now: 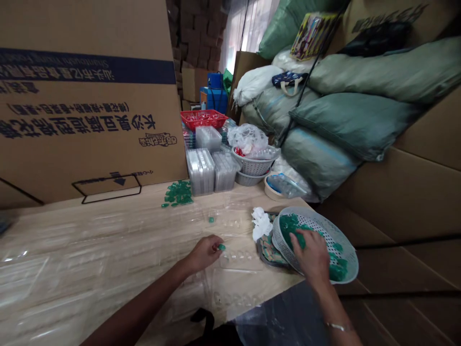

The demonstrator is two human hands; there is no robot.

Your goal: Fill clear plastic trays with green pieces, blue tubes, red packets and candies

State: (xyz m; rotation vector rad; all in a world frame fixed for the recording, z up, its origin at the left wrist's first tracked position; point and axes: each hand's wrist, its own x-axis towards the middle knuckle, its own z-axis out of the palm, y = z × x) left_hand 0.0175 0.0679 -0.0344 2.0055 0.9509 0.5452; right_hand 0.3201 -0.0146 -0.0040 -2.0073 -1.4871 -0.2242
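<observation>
Left forearm: enters bottom edge, reaching across the table.
Left hand (204, 254): fingers pressed together, fingertips (217, 248) pinching a small green piece (222, 247). Piece too small to read its long axis or which way it points.
Right hand (309, 254): fingers (297, 241) slightly spread, down on green pieces (290, 228) inside a white perforated basket (345, 250); grip cannot be told. Thin metal bracelet (337, 327) on the wrist.
Basket: tilted, resting on a patterned tray (268, 252), white tissue (261, 223) beside it.
Table: light wood (284, 202) under a clear plastic sheet (108, 250).
Also on table: loose green piece (211, 219), green pile (177, 193), clear plastic boxes (200, 170), stacked white baskets (252, 166), red basket (201, 118).
Writing: cardboard carton (90, 125) with blue band, Chinese print upside down, down-pointing arrow mark; wording not legible.
Room: green sacks (360, 129) piled right, brown cartons (403, 202) below them.
</observation>
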